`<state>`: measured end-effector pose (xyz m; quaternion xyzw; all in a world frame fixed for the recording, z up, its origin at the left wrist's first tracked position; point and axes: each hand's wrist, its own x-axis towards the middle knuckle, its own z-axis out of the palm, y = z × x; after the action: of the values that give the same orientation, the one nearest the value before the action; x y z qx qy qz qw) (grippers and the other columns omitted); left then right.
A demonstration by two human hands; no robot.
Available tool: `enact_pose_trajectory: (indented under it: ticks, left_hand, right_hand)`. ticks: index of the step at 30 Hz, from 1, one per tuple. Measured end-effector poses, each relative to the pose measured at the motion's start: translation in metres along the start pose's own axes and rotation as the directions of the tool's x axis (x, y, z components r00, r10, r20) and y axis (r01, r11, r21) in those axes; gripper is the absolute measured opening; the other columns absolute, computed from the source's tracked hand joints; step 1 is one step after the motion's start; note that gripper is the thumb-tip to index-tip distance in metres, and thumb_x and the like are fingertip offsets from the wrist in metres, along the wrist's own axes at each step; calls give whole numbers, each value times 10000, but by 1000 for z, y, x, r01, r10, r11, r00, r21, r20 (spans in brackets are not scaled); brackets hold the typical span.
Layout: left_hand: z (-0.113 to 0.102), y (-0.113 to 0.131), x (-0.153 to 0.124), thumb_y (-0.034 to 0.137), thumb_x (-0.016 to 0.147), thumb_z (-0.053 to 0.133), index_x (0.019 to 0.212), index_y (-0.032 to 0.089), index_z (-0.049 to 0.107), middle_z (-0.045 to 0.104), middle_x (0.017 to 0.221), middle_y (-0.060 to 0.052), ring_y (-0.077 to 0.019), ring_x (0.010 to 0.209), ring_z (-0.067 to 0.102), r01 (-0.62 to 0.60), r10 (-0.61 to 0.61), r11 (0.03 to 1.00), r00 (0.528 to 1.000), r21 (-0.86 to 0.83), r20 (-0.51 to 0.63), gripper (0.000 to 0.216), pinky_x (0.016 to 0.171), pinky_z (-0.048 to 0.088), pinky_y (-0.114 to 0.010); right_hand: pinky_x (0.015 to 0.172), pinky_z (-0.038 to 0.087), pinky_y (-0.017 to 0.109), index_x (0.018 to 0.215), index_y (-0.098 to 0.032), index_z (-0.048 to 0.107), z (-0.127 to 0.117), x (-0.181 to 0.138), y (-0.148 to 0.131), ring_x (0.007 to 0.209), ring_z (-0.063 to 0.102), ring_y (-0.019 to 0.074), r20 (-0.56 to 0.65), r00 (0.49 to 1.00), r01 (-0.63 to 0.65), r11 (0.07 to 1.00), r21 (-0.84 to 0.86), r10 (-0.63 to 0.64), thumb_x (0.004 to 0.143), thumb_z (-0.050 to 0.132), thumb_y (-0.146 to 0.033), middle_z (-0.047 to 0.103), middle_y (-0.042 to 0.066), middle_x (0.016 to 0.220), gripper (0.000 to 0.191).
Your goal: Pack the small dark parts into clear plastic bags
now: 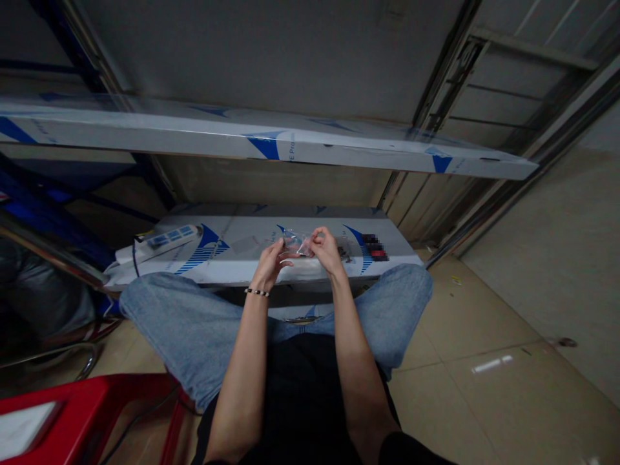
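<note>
A small clear plastic bag is stretched between my two hands, above the lower film-covered shelf. My left hand pinches its left side between thumb and finger, the other fingers spread under it. At the bag's right side, my right hand grips it with thumb and fingertips. What the bag contains is too small to make out. Just right of my right hand lie some small dark pieces. Farther right is a blurred-out black and red item.
A white power strip rests on the shelf's left end. An upper shelf crosses in front of me. At lower left stands a red stool with a white object. Another person's leg is at far left.
</note>
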<state>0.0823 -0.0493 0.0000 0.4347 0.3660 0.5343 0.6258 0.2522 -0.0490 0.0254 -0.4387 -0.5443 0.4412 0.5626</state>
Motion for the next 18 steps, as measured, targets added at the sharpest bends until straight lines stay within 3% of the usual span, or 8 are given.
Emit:
enact_pose_trajectory:
  ticks: [2,5,12,18]
  left_hand:
    - [0,1,-2,444,803,772,1069,126,672,740,1001,-123,-165,731,721,25,-26,995,1000,-98,-4,426,514,502,-208]
    - [2,4,-2,348,734,842,1018,111,694,757,907,-105,-143,648,707,5,-15,993,996,-116,-86,399,461,469,-184]
    - [2,11,-3,315,684,877,940,71,719,774,928,-142,-178,685,739,-53,40,996,982,-65,-185,387,491,505,-192]
    - [-4,15,-10,349,636,900,923,72,725,769,924,-143,-195,693,741,-92,81,994,984,-60,-159,436,465,491,-193]
  right_hand:
    - [490,415,174,897,-268,341,-1,-1,-2,536,562,100,2,1000,-22,1000,2,22,729,693,-421,589,-81,672,419]
    - [480,414,178,903,-267,361,-2,-3,-4,564,580,113,1,1000,-13,1000,3,13,715,711,-475,623,-61,717,448]
    - [655,511,262,894,-182,734,-12,-11,-10,773,664,187,45,986,163,982,-92,-160,757,741,-421,742,73,920,276]
    - [798,513,298,929,-178,805,-13,-19,-12,889,675,212,121,962,258,959,-122,-243,803,719,-364,767,89,959,241]
